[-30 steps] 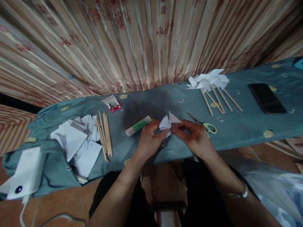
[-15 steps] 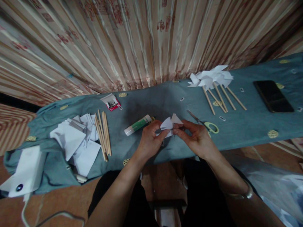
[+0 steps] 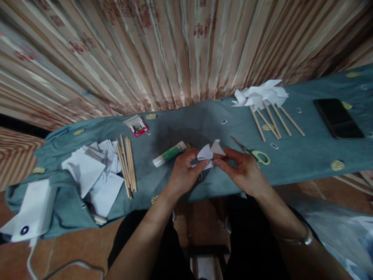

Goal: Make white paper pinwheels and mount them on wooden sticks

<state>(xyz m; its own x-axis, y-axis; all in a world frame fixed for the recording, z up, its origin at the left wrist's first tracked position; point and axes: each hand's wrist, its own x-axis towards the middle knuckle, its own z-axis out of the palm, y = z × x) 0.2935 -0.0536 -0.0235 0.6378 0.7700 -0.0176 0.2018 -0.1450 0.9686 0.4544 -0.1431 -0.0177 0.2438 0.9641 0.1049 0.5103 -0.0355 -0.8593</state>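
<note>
A white paper pinwheel (image 3: 205,152), its blades partly folded in, is held over the near edge of the cloth-covered table. My left hand (image 3: 188,167) pinches its left side between thumb and fingers. From the right, my right hand (image 3: 240,167) pinches the paper near its middle; whatever is between those fingertips is too small to make out. A glue stick (image 3: 169,154) with a green label lies just left of my left hand. Beyond my right hand rest scissors (image 3: 259,156) with light green handles.
Several finished pinwheels (image 3: 262,95) on sticks lie at the back right, beside a black phone (image 3: 338,118). Wooden sticks (image 3: 131,165), white paper pieces (image 3: 107,194) and an open red-and-white box of small metal pins (image 3: 138,127) are at left. A white device (image 3: 36,208) with a cable sits far left.
The right-hand blade of the pinwheel has shifted slightly between my fingers. Both hands keep nearly the same place and grip.
</note>
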